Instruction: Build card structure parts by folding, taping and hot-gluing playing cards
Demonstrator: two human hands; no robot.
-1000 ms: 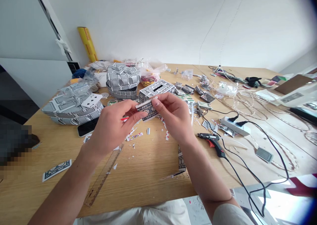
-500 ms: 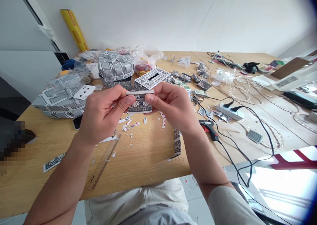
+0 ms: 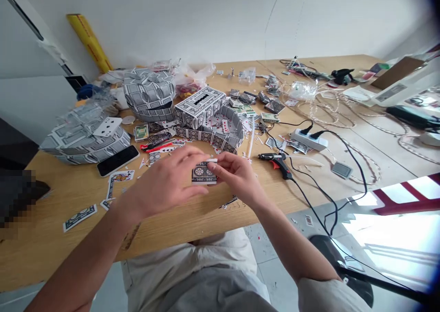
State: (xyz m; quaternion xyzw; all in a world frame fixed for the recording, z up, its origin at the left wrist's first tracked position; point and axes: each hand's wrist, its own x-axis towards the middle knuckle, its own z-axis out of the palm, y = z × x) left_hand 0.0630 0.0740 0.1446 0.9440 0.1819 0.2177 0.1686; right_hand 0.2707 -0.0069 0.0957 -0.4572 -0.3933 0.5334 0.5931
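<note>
My right hand (image 3: 235, 174) pinches the right end of a small folded piece made of patterned playing card (image 3: 203, 173), above the front part of the table. My left hand (image 3: 168, 179) is at the left of that piece, fingers apart, and holds nothing that shows. Behind the hands lies a curved tray-like shape of card strips (image 3: 228, 143), with loose cards inside it. A rectangular card-patterned box (image 3: 200, 105) stands at its back left.
A glue gun (image 3: 280, 161) with a black cable lies right of my hands, near a power strip (image 3: 309, 139). At the left are a phone (image 3: 118, 161), a large card-covered form (image 3: 89, 142) and a round one (image 3: 149, 92). Part of a ruler shows by my left forearm.
My left hand has let go of the card piece and opened. Both hands and the piece are lower in view, and the view has shifted, showing the curved shape and the phone.
</note>
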